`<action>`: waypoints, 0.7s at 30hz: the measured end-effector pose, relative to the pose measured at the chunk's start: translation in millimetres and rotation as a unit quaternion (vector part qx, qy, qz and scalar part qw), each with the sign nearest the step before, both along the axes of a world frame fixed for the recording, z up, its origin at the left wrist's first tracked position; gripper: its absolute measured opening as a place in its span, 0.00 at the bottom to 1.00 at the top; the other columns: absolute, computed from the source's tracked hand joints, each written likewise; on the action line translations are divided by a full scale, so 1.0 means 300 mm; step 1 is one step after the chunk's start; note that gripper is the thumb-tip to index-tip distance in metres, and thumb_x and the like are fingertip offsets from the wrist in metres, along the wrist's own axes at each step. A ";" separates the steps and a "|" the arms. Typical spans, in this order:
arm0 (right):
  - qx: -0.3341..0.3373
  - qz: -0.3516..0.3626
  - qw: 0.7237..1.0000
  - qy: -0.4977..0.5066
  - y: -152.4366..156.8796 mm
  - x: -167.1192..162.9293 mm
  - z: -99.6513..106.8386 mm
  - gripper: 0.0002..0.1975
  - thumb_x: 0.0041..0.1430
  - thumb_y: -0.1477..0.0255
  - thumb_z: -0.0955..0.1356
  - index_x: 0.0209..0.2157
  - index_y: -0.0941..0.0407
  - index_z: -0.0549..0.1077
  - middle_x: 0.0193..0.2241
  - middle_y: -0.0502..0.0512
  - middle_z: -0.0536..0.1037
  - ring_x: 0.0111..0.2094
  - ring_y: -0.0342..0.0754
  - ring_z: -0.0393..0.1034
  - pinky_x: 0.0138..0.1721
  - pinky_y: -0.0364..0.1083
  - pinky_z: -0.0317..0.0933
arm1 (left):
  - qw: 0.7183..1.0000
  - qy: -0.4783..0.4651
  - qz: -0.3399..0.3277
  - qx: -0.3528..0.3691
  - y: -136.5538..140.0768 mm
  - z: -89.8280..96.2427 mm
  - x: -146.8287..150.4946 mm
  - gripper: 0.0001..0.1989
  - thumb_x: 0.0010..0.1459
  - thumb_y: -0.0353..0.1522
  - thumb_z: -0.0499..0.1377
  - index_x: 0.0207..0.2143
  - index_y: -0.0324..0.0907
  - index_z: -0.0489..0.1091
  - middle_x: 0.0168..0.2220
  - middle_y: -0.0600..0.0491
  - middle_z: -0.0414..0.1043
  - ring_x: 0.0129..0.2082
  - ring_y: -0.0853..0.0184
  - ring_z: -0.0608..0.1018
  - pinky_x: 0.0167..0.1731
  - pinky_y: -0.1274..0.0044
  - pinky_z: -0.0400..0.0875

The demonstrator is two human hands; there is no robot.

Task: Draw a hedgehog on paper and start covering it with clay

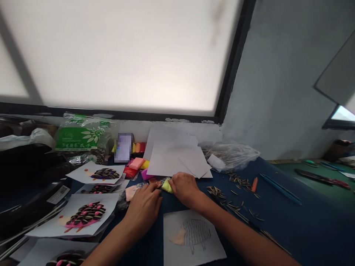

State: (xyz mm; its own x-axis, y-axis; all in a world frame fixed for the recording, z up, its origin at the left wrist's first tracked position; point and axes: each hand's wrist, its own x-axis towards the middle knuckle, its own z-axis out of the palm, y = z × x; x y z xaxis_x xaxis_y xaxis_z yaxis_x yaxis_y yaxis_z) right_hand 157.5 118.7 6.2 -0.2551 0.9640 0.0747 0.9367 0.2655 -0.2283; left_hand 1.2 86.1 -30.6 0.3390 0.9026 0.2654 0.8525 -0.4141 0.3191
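Note:
My right hand is closed, its fingers pressed on a small yellow-green packet of modelling clay. Beside it my left hand lies palm down over other clay packets, fingers stretched forward and thumb apart. Its fingertips touch a brown clay packet, and a peach clay packet sticks out on its left. Below my hands is a white sheet with a hedgehog drawing; the hedgehog's face is covered in peach clay and its body shows pencil lines only.
Hedgehog pictures of clay and seeds lie at left. Behind stand a green seed bag, pink and red clay packets and white paper sheets. Loose sunflower seeds, an orange clay stick and a blue pen-like tool lie right.

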 end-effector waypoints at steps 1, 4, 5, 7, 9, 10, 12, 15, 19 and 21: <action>-0.004 -0.007 1.000 0.009 0.016 -0.009 -0.005 0.15 0.68 0.67 0.68 0.53 0.57 0.70 0.52 0.59 0.73 0.46 0.53 0.73 0.46 0.55 0.70 | 1.000 -0.009 -0.001 0.000 0.001 -0.005 0.001 0.10 0.59 0.25 0.54 0.34 0.40 0.76 0.47 0.40 0.75 0.45 0.47 0.75 0.46 0.59 0.66; -0.016 -0.015 0.998 0.052 0.051 -0.027 -0.015 0.15 0.68 0.68 0.68 0.53 0.57 0.70 0.52 0.59 0.73 0.46 0.53 0.73 0.46 0.55 0.70 | 0.998 -0.058 -0.002 0.002 0.000 -0.013 0.005 0.09 0.57 0.25 0.54 0.33 0.40 0.74 0.44 0.40 0.75 0.45 0.49 0.75 0.47 0.60 0.66; -0.019 -0.015 0.997 0.072 0.058 -0.031 -0.015 0.15 0.68 0.68 0.68 0.53 0.57 0.70 0.52 0.59 0.73 0.47 0.53 0.73 0.46 0.55 0.70 | 0.997 -0.082 0.001 0.004 0.001 -0.014 0.004 0.08 0.56 0.25 0.54 0.33 0.40 0.73 0.44 0.40 0.74 0.45 0.49 0.75 0.47 0.61 0.66; -0.021 -0.012 0.992 0.125 0.064 -0.032 -0.011 0.15 0.68 0.68 0.68 0.53 0.56 0.70 0.52 0.59 0.73 0.47 0.53 0.73 0.46 0.55 0.70 | 0.990 -0.137 0.016 0.006 0.006 -0.018 0.001 0.07 0.53 0.26 0.55 0.34 0.41 0.71 0.44 0.42 0.73 0.46 0.50 0.74 0.47 0.61 0.66; -0.017 -0.005 0.982 0.190 0.061 -0.024 0.000 0.14 0.68 0.67 0.68 0.53 0.57 0.71 0.51 0.58 0.73 0.46 0.53 0.73 0.45 0.55 0.70 | 0.979 -0.201 0.039 0.008 0.018 -0.021 -0.008 0.05 0.52 0.28 0.55 0.33 0.44 0.67 0.41 0.45 0.72 0.44 0.51 0.74 0.46 0.61 0.67; -0.013 -0.002 0.974 0.226 0.055 -0.016 0.007 0.12 0.68 0.68 0.67 0.51 0.57 0.72 0.49 0.58 0.75 0.44 0.52 0.74 0.45 0.54 0.70 | 0.971 -0.234 0.053 0.008 0.026 -0.022 -0.013 0.03 0.51 0.30 0.55 0.32 0.45 0.65 0.39 0.46 0.71 0.43 0.52 0.74 0.45 0.61 0.67; -0.009 0.009 0.954 0.300 0.037 0.003 0.023 0.07 0.69 0.71 0.66 0.43 0.59 0.73 0.41 0.56 0.78 0.39 0.49 0.74 0.42 0.50 0.70 | 0.949 -0.304 0.084 0.003 0.043 -0.020 -0.023 0.05 0.51 0.35 0.56 0.30 0.46 0.62 0.37 0.48 0.69 0.42 0.51 0.74 0.44 0.60 0.67; -0.018 0.031 0.913 0.405 -0.007 0.037 0.039 0.08 0.68 0.74 0.62 0.34 0.57 0.69 0.31 0.52 0.77 0.31 0.44 0.74 0.36 0.45 0.70 | 0.903 -0.415 0.111 -0.032 0.057 0.001 -0.024 0.17 0.50 0.42 0.60 0.38 0.44 0.62 0.41 0.46 0.70 0.44 0.50 0.75 0.44 0.59 0.69; -0.049 0.054 0.863 0.500 -0.080 0.080 0.038 0.08 0.66 0.67 0.64 0.33 0.56 0.68 0.30 0.52 0.77 0.28 0.43 0.72 0.30 0.43 0.67 | 0.836 -0.533 0.032 -0.129 0.034 0.056 0.000 0.32 0.49 0.49 0.62 0.51 0.42 0.61 0.51 0.42 0.72 0.46 0.54 0.79 0.42 0.66 0.74; -0.060 0.054 0.846 0.528 -0.113 0.101 0.035 0.09 0.63 0.65 0.67 0.32 0.56 0.69 0.29 0.52 0.76 0.28 0.44 0.72 0.29 0.43 0.65 | 0.815 -0.548 -0.014 -0.189 0.010 0.081 0.016 0.30 0.48 0.52 0.63 0.46 0.41 0.67 0.45 0.42 0.77 0.39 0.55 0.82 0.38 0.67 0.76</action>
State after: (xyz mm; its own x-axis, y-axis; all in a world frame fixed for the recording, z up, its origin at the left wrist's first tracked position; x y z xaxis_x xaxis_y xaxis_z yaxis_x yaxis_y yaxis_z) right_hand 187.9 84.9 16.9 -0.1942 0.9560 0.2197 0.1665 0.2529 -0.9531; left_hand 6.1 89.0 -6.2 0.1058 0.9861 0.1278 -0.0388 -0.1243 0.9915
